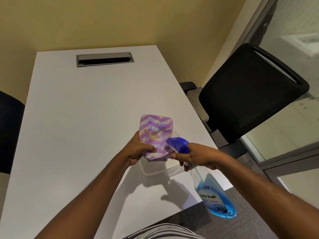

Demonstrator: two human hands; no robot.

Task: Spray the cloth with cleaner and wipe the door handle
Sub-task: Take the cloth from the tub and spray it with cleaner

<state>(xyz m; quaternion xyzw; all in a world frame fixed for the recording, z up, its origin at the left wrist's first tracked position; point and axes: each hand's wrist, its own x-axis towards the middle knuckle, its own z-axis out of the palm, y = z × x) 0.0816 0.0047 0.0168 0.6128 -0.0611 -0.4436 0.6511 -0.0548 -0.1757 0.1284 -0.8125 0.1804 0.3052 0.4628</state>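
Note:
A purple, white and yellow zigzag cloth (pixel 155 135) is bunched upright in my left hand (pixel 139 149), held above the white table (pixel 77 118). My right hand (pixel 198 156) grips the neck of a clear spray bottle (pixel 215 195) with blue liquid and a blue trigger head (pixel 177 143). The nozzle points left and almost touches the cloth. The bottle hangs tilted past the table's right edge. No door handle is in view.
A clear plastic container (pixel 155 169) sits on the table under my hands. A grey cable slot (pixel 105 59) is set in the far end of the table. A black mesh chair (pixel 250 94) stands at the right, a dark chair (pixel 8 131) at the left. Glass partition (pixel 293 40) at far right.

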